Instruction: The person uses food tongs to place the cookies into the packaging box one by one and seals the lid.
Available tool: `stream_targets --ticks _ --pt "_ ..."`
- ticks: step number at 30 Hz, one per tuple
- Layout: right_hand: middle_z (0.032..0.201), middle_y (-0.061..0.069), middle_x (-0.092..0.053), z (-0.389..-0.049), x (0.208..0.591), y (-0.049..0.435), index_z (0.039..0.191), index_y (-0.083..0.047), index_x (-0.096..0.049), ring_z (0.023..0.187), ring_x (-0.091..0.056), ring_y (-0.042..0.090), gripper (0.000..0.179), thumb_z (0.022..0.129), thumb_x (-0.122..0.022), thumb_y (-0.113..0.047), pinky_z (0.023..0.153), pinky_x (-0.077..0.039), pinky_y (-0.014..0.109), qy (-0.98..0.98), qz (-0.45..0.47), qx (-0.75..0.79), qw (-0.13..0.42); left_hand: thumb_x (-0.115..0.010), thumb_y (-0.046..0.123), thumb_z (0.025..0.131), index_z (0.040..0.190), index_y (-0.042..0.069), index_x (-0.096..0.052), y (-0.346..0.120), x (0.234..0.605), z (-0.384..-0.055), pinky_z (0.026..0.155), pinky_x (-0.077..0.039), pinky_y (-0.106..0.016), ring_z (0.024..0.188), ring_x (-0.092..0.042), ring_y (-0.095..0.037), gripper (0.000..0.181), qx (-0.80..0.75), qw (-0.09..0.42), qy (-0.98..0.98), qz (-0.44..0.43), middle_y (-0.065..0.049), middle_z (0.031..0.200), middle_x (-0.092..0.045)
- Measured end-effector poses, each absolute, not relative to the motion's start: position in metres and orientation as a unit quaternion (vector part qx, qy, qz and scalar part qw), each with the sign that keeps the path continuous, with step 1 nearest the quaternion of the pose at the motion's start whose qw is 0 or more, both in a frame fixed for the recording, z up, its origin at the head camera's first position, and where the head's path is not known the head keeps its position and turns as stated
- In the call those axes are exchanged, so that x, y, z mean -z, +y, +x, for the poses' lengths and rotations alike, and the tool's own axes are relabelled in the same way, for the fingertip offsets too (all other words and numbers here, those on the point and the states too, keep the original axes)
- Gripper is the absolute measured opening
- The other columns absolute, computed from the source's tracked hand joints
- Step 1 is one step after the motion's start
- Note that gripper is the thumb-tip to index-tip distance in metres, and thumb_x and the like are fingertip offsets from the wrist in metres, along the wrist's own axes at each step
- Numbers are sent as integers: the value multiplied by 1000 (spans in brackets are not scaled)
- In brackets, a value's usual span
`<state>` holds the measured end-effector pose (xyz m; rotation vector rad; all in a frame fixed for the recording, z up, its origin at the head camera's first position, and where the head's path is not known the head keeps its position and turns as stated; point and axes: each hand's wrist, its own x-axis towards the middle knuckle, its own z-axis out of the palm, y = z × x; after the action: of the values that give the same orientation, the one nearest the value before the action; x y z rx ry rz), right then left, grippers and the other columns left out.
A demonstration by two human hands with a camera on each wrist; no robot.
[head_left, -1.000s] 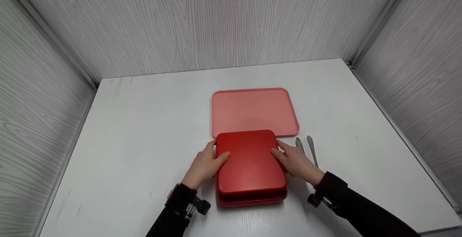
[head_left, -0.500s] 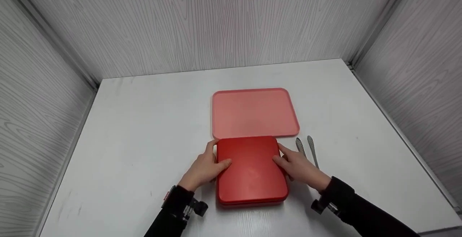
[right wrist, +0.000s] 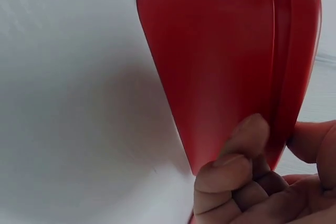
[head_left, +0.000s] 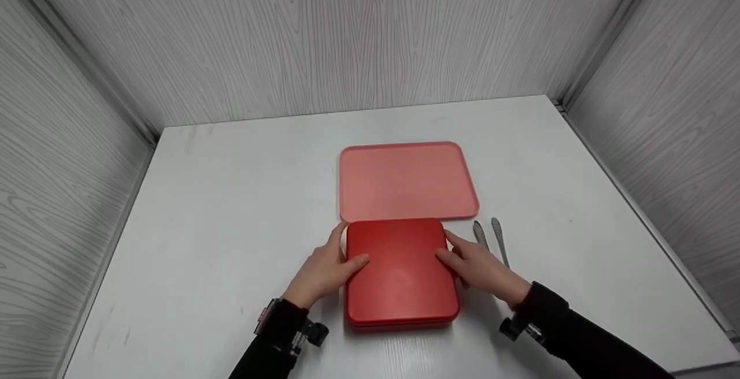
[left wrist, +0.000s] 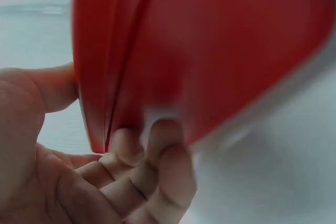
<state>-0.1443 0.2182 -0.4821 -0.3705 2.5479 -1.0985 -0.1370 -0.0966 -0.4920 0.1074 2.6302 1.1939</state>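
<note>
A red box point(head_left: 404, 327) stands on the table with its red lid point(head_left: 402, 278) lying flat on top; a thin seam runs between them in both wrist views. My left hand point(head_left: 321, 272) grips the lid's left edge, thumb on the top and fingers curled against the box wall point(left wrist: 247, 35). From the right, my right hand point(head_left: 484, 264) pinches the opposite edge the same way, its fingertips point(right wrist: 247, 135) below the rim in the right wrist view. What is inside the box is hidden.
A pink rectangular tray point(head_left: 407, 179) lies directly behind the box. Two pieces of metal cutlery with patterned handles, a left one point(head_left: 480, 233) and a right one point(head_left: 499, 240), lie beside my right hand, which partly hides them. Grey wood-grain panels enclose the white table point(head_left: 231, 205).
Both hands have brought the raised lid down and slightly toward me until it lies level on the box. Over the last half second almost nothing has moved.
</note>
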Motion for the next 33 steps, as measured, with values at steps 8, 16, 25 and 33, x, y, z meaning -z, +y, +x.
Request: stream_targets --ticks 8,16,25,33 --pt "156 14 -45 -140 477 220 162 -9 -30 145 -39 36 81 98 -67 -44 113 -41 55 935 -280 217 -23 -66 54 95 161 11 -33 -96 479 -122 109 -45 -45 138 -40 -33 86 -201 -30 961 188 -12 150 -45" --pt "172 5 -12 -135 487 214 164 -12 -20 158 -3 36 100 92 -50 -75 125 -18 56 917 -387 99 16 -40 83 90 165 13 -11 -95 488 -117 128 -1 -47 158 8 -21 106 -122 69 943 302 -1 173 -2" --pt "172 8 -12 -135 493 215 164 -11 -20 158 -5 35 97 95 -47 -74 125 -17 56 916 -389 90 31 -35 88 87 166 17 -7 -93 500 -113 128 -2 -50 159 5 -18 109 -131 76 945 290 1 173 0" --pt "171 12 -15 -136 493 214 164 -10 -22 158 -8 36 96 96 -46 -73 124 -20 57 913 -400 75 21 -43 90 83 166 20 -8 -92 506 -113 128 -5 -48 158 8 -16 115 -183 88 938 282 3 173 4"
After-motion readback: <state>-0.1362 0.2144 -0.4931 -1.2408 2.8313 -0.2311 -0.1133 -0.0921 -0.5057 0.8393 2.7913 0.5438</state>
